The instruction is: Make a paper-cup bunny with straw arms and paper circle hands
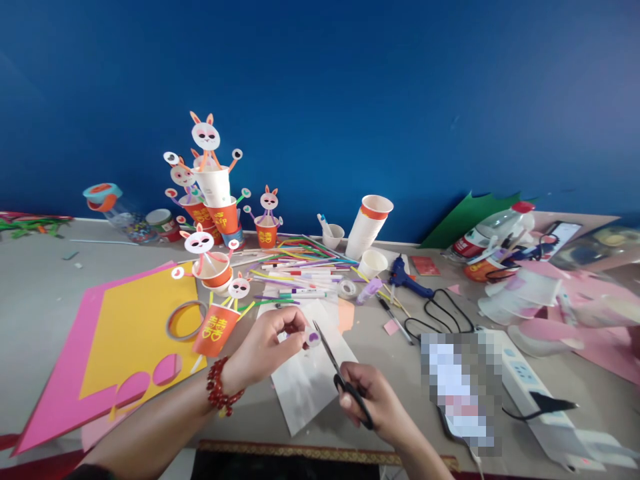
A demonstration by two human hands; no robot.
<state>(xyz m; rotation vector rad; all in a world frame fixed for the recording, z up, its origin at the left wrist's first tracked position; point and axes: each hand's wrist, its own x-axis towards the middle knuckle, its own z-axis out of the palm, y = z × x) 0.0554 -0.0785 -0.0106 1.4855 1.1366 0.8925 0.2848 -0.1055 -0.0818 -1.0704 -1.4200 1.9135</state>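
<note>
Between thumb and fingers, my left hand (pixel 280 337) pinches a small round white paper disc (pixel 313 339) with a purple mark on it. My right hand (pixel 370 397) grips black-handled scissors (pixel 331 353), whose blades point up and left beside the disc's right edge. Whether the blades touch the disc I cannot tell. Below both hands lies a white paper sheet (pixel 305 400). Left of my left hand, an orange paper cup with a rabbit face (pixel 217 330) leans over, close to a roll of tape (pixel 186 321).
Pink and yellow card sheets (pixel 145 320) lie at left. Behind them stand several stacked rabbit cups (pixel 215 187). Markers and coloured pipe cleaners (pixel 305 267) fill the middle back. At right are a blue glue gun (pixel 407 277) with its cord, a power strip (pixel 530 393) and a plastic bottle (pixel 493 230).
</note>
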